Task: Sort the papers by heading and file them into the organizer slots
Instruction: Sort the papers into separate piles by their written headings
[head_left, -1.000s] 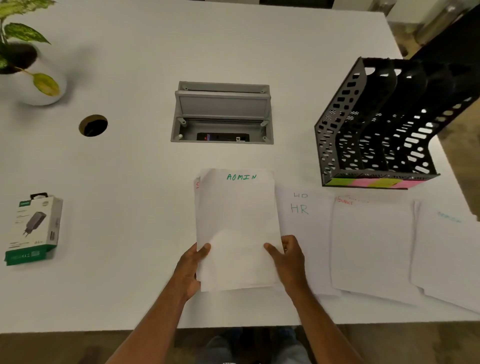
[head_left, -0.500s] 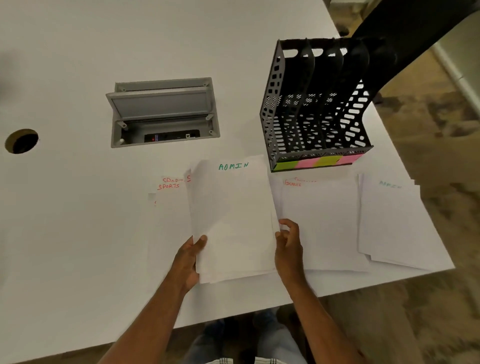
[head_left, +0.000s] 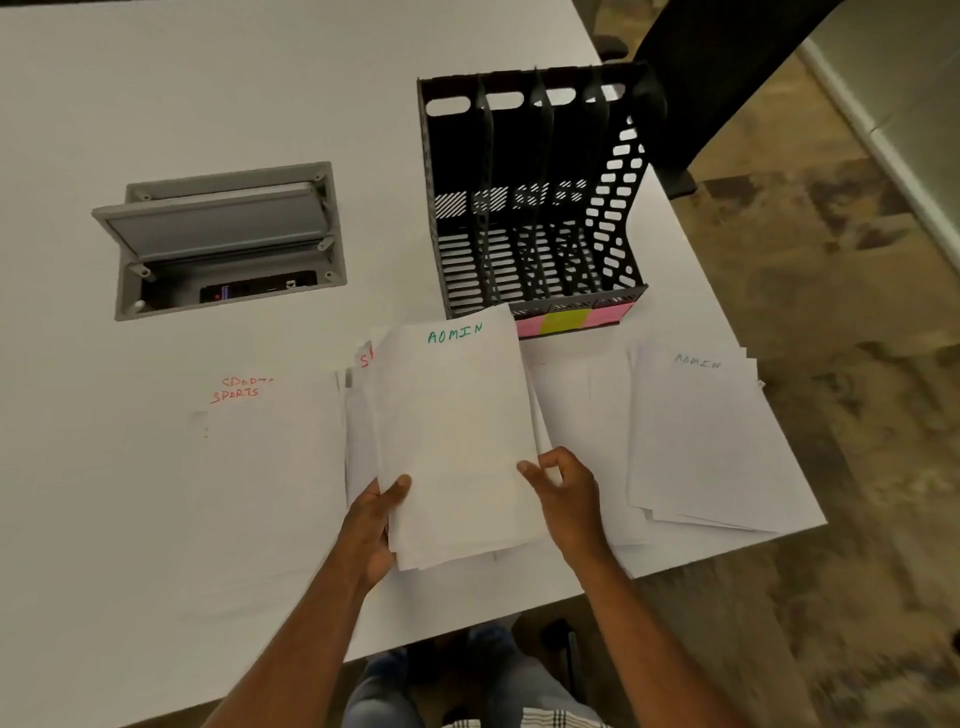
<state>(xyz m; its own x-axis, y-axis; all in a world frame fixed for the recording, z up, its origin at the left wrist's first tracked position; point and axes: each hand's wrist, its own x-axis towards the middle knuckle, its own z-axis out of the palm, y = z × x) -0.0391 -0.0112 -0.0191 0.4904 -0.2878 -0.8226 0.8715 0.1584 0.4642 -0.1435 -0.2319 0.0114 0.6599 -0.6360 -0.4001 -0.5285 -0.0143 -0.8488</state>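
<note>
My left hand grips the lower left corner of a stack of white papers whose top sheet is headed ADMIN in green. At the stack's right edge my right hand pinches the top sheet with curled fingers. On the table to the left lies a pile headed SPORTS in red. Another pile lies partly hidden to the right, and a pile headed ADMIN sits near the table's right edge. The black organizer with several empty slots and coloured labels stands just beyond the held stack.
An open grey cable hatch is set into the white table at the left of the organizer. A dark chair stands behind the organizer. The table's right edge and a patterned floor lie beyond the right pile.
The view has swung to the right and closer, bringing the organizer nearly straight ahead. The stack stays in both hands; the right fingers have curled onto the top sheet's edge.
</note>
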